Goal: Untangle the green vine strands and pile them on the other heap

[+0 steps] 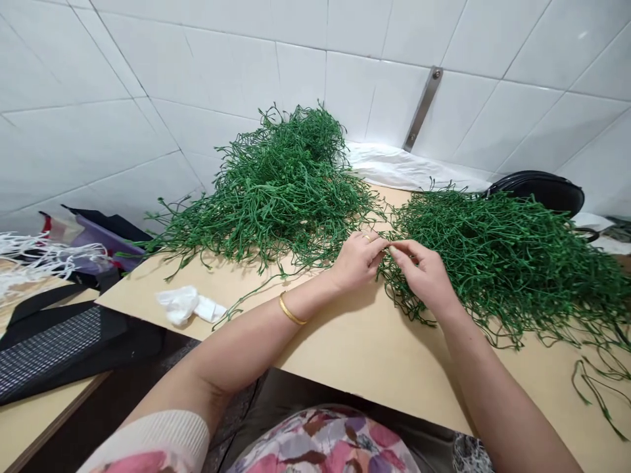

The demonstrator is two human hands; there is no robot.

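Two heaps of thin green plastic stems lie on the pale wooden table (340, 338), a left pile (286, 184) and a right pile (507, 256). My left hand (361, 258), with a ring, and my right hand (418, 266) meet between the heaps at the table's middle. Both hands are closed, with thumbs and fingers pinched together and their tips touching or nearly so. A bit of green shows at the fingertips, seemingly a stem held by both; most of it is hidden. Loose stems lie under and beside the hands.
A crumpled white tissue (182, 304) lies at the table's left. Behind the right pile sit a black case (539, 190) and a white cloth (409, 165) along the tiled wall. At far left are white strands (44, 256) and a black mesh bag (54, 348).
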